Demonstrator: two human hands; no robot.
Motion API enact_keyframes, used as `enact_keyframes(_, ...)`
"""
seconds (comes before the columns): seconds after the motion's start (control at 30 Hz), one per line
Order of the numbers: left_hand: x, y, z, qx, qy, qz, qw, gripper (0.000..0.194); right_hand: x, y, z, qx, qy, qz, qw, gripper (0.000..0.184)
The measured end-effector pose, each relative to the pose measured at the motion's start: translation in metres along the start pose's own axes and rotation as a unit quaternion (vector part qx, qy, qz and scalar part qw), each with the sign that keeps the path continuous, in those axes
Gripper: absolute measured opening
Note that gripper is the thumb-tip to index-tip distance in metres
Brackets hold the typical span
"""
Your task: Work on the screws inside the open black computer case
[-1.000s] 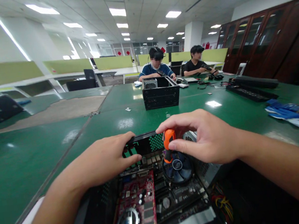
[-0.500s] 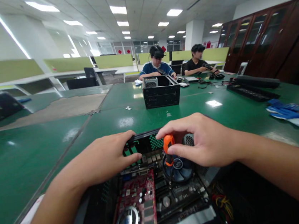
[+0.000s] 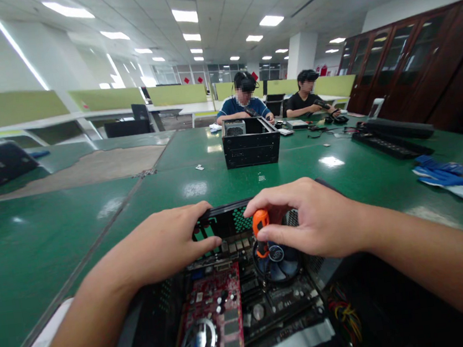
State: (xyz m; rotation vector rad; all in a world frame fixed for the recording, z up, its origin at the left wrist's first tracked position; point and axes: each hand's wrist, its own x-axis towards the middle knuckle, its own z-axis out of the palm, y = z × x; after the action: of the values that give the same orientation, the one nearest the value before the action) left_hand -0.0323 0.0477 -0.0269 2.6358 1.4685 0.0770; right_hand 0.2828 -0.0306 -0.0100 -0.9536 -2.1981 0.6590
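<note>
A glossy green tabletop [image 3: 167, 197] spreads beneath an open black computer case [image 3: 140, 328]. The right hand [image 3: 320, 219] has thumb and fingers clamped on a rounded orange-and-black screwdriver [image 3: 260, 223], nearly upright over the round, bladed cooler fan [image 3: 283, 269]. The left hand [image 3: 167, 239], thumb spread from fingers, straddles the perforated rear panel [image 3: 241, 218] near a red graphics card [image 3: 208, 308].
</note>
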Motion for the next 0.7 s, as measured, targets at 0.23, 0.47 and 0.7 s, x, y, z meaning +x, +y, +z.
enact_keyframes(0.23,0.0,-0.001,-0.002,0.003,0.004,0.008,1.0,0.054,-0.001,0.002,-0.002,-0.046,-0.012,-0.045,0.998,0.026)
enact_keyframes(0.47,0.0,0.0,-0.001,0.006,0.001,0.006,1.0,0.058,0.002,0.015,0.001,-0.06,0.059,-0.052,0.995,0.044)
enact_keyframes(0.7,-0.001,-0.001,0.001,0.01,0.014,0.011,1.0,0.06,0.007,0.029,0.004,-0.106,0.089,-0.037,0.99,0.042)
